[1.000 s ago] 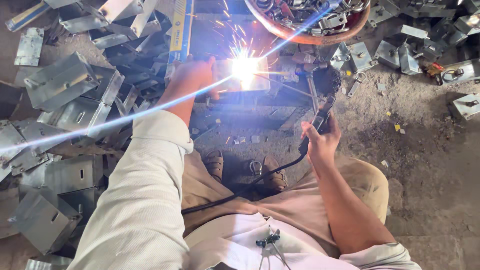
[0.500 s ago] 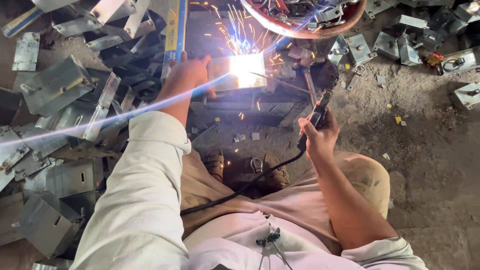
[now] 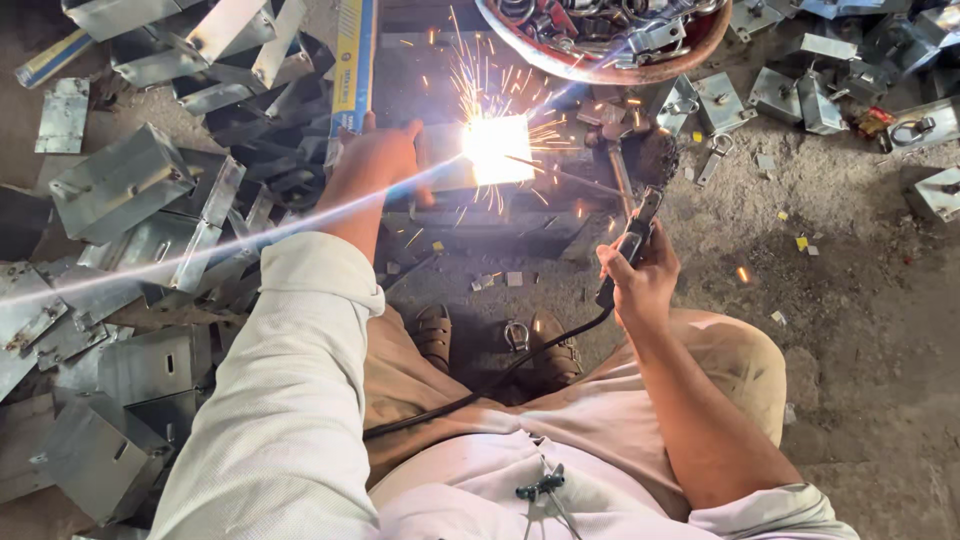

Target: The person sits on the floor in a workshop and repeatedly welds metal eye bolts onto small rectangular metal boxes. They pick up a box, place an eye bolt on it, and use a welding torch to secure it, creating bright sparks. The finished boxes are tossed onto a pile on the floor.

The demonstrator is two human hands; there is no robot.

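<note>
My right hand (image 3: 640,283) grips a black welding electrode holder (image 3: 632,240) with a cable (image 3: 480,392) trailing down across my lap. Its thin rod reaches left to a bright white arc (image 3: 497,150) that throws orange sparks. My left hand (image 3: 385,155) presses on a small grey metal piece (image 3: 445,165) just left of the arc, resting on a dark metal work plate (image 3: 500,215). My sandalled feet (image 3: 500,340) sit below the plate.
Several folded grey sheet-metal boxes (image 3: 120,180) are heaped on the left. A round rusty basin (image 3: 610,65) of metal parts stands beyond the arc. Small brackets and latches (image 3: 800,95) lie scattered on the dirt floor at right. A blue and yellow bar (image 3: 352,60) lies at top.
The view has shifted slightly so the arc sits lower in the picture. Both hands keep their hold; the sparks keep flying from the same spot.
</note>
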